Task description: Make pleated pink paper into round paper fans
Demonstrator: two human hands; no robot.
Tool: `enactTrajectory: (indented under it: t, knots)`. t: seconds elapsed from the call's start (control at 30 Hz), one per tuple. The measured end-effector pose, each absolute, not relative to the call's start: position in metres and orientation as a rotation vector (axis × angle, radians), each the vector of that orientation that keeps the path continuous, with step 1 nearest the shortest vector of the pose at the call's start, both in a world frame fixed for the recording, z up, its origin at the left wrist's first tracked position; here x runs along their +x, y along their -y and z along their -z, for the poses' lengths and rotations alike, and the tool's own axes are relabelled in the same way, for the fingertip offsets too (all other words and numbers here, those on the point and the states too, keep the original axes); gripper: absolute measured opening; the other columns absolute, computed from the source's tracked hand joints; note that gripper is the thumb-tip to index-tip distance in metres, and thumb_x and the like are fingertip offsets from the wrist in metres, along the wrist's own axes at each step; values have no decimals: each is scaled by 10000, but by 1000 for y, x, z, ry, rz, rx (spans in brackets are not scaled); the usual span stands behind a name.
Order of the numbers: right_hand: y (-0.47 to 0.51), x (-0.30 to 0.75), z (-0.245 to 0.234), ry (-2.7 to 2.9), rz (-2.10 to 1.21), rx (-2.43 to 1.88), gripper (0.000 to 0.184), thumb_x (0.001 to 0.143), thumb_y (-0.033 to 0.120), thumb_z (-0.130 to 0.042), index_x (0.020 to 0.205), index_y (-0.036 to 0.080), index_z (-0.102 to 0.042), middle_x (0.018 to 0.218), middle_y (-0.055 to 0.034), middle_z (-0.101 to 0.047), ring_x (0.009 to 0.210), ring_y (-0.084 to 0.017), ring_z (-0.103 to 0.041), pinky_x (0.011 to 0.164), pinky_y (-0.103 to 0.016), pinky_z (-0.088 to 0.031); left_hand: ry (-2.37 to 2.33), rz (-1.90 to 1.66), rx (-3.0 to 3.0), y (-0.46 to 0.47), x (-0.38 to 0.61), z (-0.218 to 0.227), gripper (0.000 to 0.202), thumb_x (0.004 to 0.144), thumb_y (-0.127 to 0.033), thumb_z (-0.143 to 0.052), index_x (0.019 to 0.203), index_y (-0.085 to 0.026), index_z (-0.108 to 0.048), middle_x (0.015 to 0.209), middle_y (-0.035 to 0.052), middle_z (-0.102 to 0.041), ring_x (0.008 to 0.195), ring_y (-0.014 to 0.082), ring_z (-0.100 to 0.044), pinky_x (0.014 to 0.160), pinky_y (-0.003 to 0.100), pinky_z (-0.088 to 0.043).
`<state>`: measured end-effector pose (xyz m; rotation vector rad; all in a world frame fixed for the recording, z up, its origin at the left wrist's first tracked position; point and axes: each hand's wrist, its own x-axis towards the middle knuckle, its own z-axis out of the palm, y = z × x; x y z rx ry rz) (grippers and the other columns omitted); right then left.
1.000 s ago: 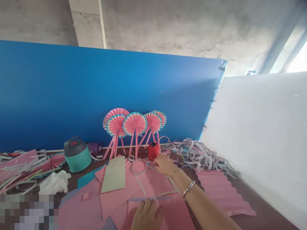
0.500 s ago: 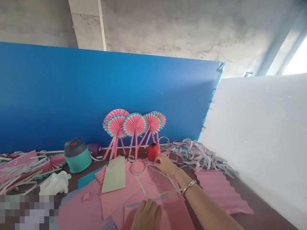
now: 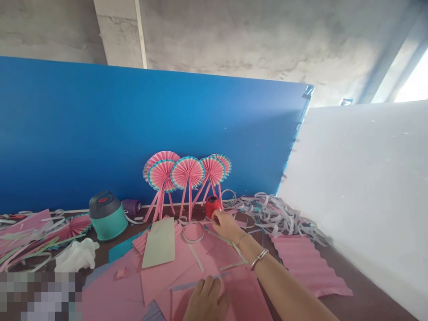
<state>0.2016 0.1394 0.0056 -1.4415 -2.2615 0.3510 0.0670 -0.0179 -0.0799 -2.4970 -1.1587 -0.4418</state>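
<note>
2 hands, well apart. Left hand (image 3: 206, 299) palm down on pink paper (image 3: 249, 296), fingers loosely extended. Right hand (image 3: 226, 225) farther forward, fingers curled, just beside red spool (image 3: 210, 207); cannot tell whether it grips anything. Spool upright on brown table (image 3: 371, 292), near pleated fans (image 3: 187, 173), at least 5, against blue panel (image 3: 100, 129). Curled strips (image 3: 270, 216) heaped to the right.
</note>
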Motion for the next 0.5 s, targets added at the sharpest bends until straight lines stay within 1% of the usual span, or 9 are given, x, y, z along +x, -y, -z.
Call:
enactTrajectory:
  t: [0.07,0.13,0.2,0.27,0.3,0.33,0.4,0.5]
  knots:
    - [-142,202,-6,2210,-396,-1447,236,770,73,-513,971,162,-599,944,-70,-675,875,-179,-594,756,-260,-376,1171,422,-2531,19,66,81,189,921,-191,-455,902,-236,-637,786,21,-589,757,160,-516,637,262,-380]
    - [-146,203,-9,2148,-448,-1461,252,758,74,-523,971,168,-619,952,-69,-684,885,-179,-597,750,-256,-380,1195,439,-2541,19,65,82,189,926,-218,-449,932,-249,-636,864,20,-626,782,167,-536,643,268,-394]
    - [-150,204,-12,2081,-514,-1498,166,709,94,-575,837,162,-655,854,-60,-692,811,-185,-603,698,-259,-384,1191,460,-2550,20,64,83,180,924,-237,-461,947,-253,-638,967,13,-654,818,173,-557,663,278,-412]
    - [-154,206,-17,2004,-594,-1538,48,641,113,-625,661,151,-647,685,-40,-666,680,-178,-588,617,-259,-375,1161,445,-2587,20,65,80,175,920,-242,-476,976,-247,-641,1039,13,-667,867,177,-574,707,288,-430]
    - [-156,207,-21,1961,-636,-1544,26,623,127,-637,606,147,-636,611,-26,-638,624,-168,-570,582,-257,-365,1150,422,-2615,20,65,77,179,918,-237,-481,998,-240,-641,1059,18,-671,892,179,-580,733,291,-434]
    - [-157,207,-25,1915,-674,-1534,46,627,153,-638,583,144,-631,564,-14,-612,587,-158,-553,559,-253,-358,1136,388,-2657,20,65,73,187,916,-243,-488,1026,-233,-638,1068,26,-675,917,185,-584,752,294,-437]
    - [-158,207,-35,1816,-734,-1470,123,680,236,-615,612,138,-647,547,-4,-596,569,-143,-538,541,-245,-358,1140,314,-2729,21,65,62,212,912,-227,-492,1076,-210,-626,1096,38,-676,947,190,-592,764,293,-442]
    - [-154,207,-60,1667,-784,-1318,282,746,382,-559,751,126,-675,650,-26,-639,620,-142,-553,559,-246,-392,1173,183,-2814,24,64,45,237,920,-175,-456,1093,-185,-618,1106,40,-673,964,192,-595,772,292,-446]
